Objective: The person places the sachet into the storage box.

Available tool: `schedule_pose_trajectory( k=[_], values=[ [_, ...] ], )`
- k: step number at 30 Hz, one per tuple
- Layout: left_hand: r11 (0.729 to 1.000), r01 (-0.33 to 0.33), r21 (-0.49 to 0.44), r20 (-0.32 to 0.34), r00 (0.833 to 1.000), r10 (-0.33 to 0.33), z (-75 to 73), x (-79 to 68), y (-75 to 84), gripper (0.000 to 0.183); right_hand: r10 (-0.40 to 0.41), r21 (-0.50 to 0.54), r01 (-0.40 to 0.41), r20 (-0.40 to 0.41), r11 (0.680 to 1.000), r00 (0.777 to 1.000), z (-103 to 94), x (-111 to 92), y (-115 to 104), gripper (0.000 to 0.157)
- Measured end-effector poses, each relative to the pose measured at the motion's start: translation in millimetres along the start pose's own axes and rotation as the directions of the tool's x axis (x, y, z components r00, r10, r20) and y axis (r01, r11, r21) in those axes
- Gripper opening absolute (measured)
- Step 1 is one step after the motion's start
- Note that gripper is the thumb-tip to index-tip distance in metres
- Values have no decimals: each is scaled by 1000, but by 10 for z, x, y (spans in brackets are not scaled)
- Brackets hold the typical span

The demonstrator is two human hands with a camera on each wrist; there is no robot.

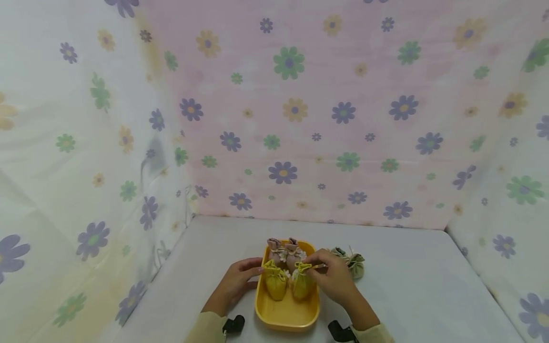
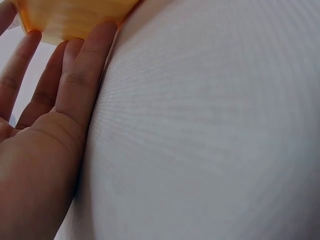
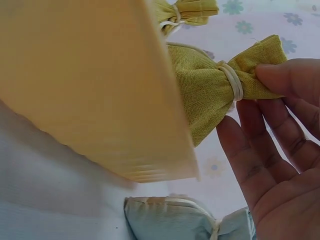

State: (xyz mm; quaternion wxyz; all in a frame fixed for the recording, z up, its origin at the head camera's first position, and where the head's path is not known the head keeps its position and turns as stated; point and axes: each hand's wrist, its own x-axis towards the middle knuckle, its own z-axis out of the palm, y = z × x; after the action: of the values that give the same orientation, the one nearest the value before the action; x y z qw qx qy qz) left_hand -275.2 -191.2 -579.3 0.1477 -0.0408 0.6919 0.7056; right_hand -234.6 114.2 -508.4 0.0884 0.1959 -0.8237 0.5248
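Observation:
My right hand (image 1: 336,282) pinches the gathered neck of a yellow drawstring pouch (image 1: 302,287) between thumb and fingers. That pouch stands in the right side of a yellow tray (image 1: 287,320), and the right wrist view shows its pale cord tied below the thumb. A second yellow pouch (image 1: 276,287) stands to its left in the tray. Behind these two are pinkish pouches (image 1: 293,257) with small white flowers. At the tray's left wall is my left hand (image 1: 237,282), its extended fingertips touching the outside, as the left wrist view shows.
Green pouches (image 1: 356,267) lie on the white table (image 1: 420,286) just right of the tray, partly behind my right hand. Flower-printed cloth (image 1: 317,157) hangs behind the table and on both sides.

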Motion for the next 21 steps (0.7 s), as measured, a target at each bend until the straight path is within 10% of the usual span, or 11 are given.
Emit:
schedule_pose_trajectory(
  k=[21],
  values=[
    [1000,3,2,-2,1000,-3,12,-8,29,71,21,-8,-21,18,1000,1000,73,-51,126,27]
  ],
)
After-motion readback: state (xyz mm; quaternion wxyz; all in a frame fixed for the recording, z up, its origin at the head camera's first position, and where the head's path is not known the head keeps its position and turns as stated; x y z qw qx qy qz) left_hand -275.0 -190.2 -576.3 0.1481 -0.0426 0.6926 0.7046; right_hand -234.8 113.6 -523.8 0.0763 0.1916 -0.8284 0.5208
